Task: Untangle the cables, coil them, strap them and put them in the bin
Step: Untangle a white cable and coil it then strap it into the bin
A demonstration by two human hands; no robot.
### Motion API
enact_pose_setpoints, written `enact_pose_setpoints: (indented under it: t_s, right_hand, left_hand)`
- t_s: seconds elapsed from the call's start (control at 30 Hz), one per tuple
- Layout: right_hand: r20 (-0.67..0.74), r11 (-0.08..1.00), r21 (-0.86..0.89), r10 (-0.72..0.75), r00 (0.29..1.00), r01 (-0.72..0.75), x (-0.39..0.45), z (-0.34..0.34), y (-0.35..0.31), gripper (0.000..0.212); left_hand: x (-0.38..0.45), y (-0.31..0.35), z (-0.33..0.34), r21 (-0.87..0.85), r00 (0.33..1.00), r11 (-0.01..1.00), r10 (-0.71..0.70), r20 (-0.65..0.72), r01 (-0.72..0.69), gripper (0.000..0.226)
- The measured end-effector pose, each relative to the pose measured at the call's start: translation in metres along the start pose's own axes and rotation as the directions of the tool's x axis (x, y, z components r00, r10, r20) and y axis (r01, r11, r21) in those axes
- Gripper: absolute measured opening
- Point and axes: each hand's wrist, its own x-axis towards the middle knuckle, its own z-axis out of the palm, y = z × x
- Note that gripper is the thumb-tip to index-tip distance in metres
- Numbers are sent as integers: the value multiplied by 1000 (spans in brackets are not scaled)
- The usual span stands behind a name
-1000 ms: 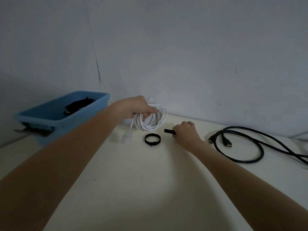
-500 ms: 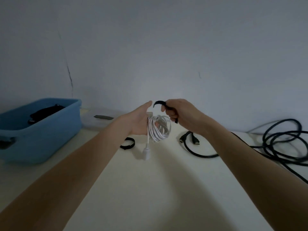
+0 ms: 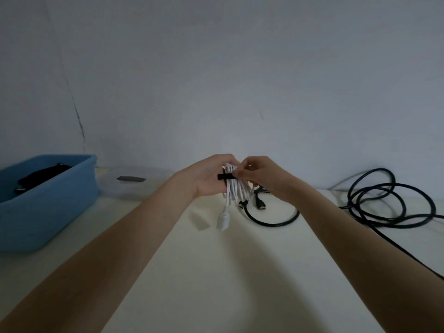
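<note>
1. The white cable coil (image 3: 234,188) hangs above the counter (image 3: 216,272) at frame centre, pressed into a narrow bundle whose long axis runs from 12 to 6 o'clock.
2. Its white plug (image 3: 223,221) dangles at the bottom end, pointing toward 6 o'clock, just above the counter.
3. The left hand (image 3: 209,176) grips the bundle from the 9 o'clock side, fingers curled round the strands.
4. A black strap (image 3: 225,176) crosses the bundle's upper part along the 9-to-3 o'clock line.
5. The right hand (image 3: 255,174) pinches the strap's 3 o'clock end between thumb and fingertips.
6. A black HDMI cable (image 3: 374,205) lies loosely looped on the counter at 3 o'clock, with its connectors (image 3: 260,205) pointing toward 6 o'clock just beneath the right hand.
7. The blue bin (image 3: 48,200) sits at 9 o'clock, holding a dark bundle (image 3: 40,175).
8. A clear lid (image 3: 131,180) lies behind the bin against the wall.
</note>
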Motion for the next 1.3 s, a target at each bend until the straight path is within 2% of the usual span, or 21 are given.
enact_pose_setpoints:
  t_s: [0.07,0.13,0.3,0.37,0.47,0.53,0.6,0.73,0.87,1.03,1.17,1.3]
  right_hand:
    - [-52,1000,19,10,999,-9,-1,-3,1,18]
    - [-83,998,57,38,996,-33,-3,-6,2,16]
    - [-187,955,277,161,969,-105,-3,-10,11,20]
    - [-229,959,239,207,951,-151,-1,-12,14,32]
    - [-334,971,52,236,913,-232,-2,-15,15,48]
    - [-398,976,-11,194,897,-216,-4,-15,13,46]
    - [-433,987,-83,90,897,-139,-7,-12,9,37]
    - [-428,977,-202,-20,904,-74,-10,-10,3,28]
    - [-394,995,-71,32,919,-65,-12,-13,5,25]
    - [-358,998,-39,26,933,-43,-12,-12,6,13]
    - [-338,996,-78,10,941,-38,-12,-9,6,17]
    - [-319,980,-199,-87,944,23,-14,-2,5,25]
  left_hand:
    - [5,-3,7,-13,996,999,50,-67,-51,29]
    - [13,-5,12,-67,989,994,72,-127,-81,33]
    - [19,-3,27,-143,972,982,92,-216,-124,45]
    - [19,-1,30,-162,969,978,92,-229,-131,47]
    - [21,-2,31,-191,963,970,97,-250,-148,43]
    - [20,-2,35,-169,954,973,107,-278,-159,38]
    - [19,-3,40,-192,949,966,114,-296,-175,37]
    - [16,0,44,-224,943,959,97,-318,-175,37]
    - [8,3,49,-213,933,961,96,-347,-178,35]
    - [4,5,56,-238,925,951,98,-367,-195,36]
    - [5,5,54,-252,921,944,108,-374,-214,35]
    - [9,5,52,-286,908,930,101,-406,-232,34]
